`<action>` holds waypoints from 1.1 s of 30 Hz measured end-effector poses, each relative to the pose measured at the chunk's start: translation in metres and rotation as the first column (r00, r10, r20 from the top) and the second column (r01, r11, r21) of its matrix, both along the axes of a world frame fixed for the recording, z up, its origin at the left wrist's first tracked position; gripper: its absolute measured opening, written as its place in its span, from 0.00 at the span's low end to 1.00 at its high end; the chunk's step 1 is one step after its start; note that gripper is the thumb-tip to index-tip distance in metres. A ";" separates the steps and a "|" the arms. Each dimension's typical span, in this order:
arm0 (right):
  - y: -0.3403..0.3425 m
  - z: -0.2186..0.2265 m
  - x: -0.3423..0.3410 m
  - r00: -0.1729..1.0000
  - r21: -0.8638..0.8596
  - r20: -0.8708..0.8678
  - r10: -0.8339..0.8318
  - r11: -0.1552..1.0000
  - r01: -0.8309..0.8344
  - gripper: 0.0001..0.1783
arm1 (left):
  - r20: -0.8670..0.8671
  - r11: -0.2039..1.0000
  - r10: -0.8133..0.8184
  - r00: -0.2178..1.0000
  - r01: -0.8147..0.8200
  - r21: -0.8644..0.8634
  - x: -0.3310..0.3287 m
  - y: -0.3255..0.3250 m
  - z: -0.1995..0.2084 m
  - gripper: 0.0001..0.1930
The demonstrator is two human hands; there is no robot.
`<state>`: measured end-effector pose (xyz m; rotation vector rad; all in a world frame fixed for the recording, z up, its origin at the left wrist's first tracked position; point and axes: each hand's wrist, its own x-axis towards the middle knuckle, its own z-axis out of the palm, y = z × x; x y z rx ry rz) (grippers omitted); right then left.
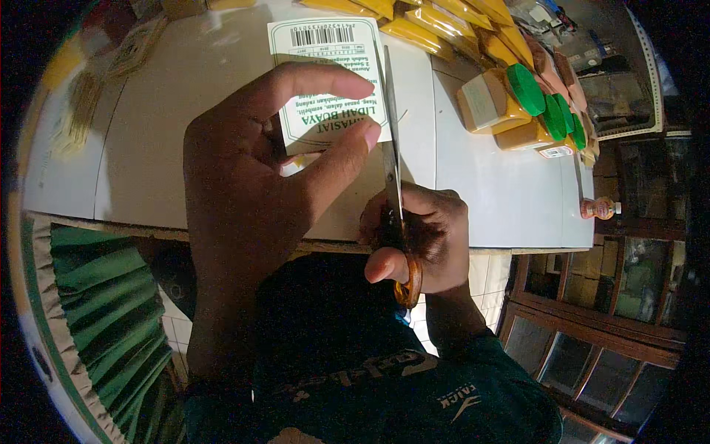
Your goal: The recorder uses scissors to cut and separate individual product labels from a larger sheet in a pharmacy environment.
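Note:
My left hand (248,152) holds a white paper label (325,115) with green print and a barcode, its print upside down to me. The index finger and thumb lie across its front, and the other fingers are mostly hidden. In my right hand (438,233) is a pair of scissors (392,144) with amber handles, the thumb at the lower handle loop. The blades point away from me and run along the label's right edge, slightly apart near the tips. Whether the paper lies between them, I cannot tell.
A white table (488,192) spans the space under my hands. At the right stand jars with green lids (526,90), beside yellow packets (418,37). A small bottle (599,209) is near the right edge. Bundled strips (78,111) lie far left; a green curtain (107,318) hangs below.

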<state>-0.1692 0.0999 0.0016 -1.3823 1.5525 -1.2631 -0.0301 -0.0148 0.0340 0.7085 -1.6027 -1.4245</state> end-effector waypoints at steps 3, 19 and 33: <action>-0.001 0.001 -0.001 0.998 -0.008 -0.051 0.036 0.999 -0.036 0.36 | 0.025 0.999 0.008 1.000 -0.007 -0.032 0.001 -0.001 0.000 0.12; -0.001 0.001 0.000 0.999 -0.009 -0.039 -0.004 1.000 0.004 0.30 | -0.024 1.000 -0.001 1.000 0.001 0.005 -0.001 -0.005 -0.004 0.12; 0.000 0.002 0.003 0.996 -0.036 0.080 -0.035 0.999 0.038 0.26 | 0.033 0.999 -0.034 0.999 0.033 0.016 0.000 0.015 -0.005 0.11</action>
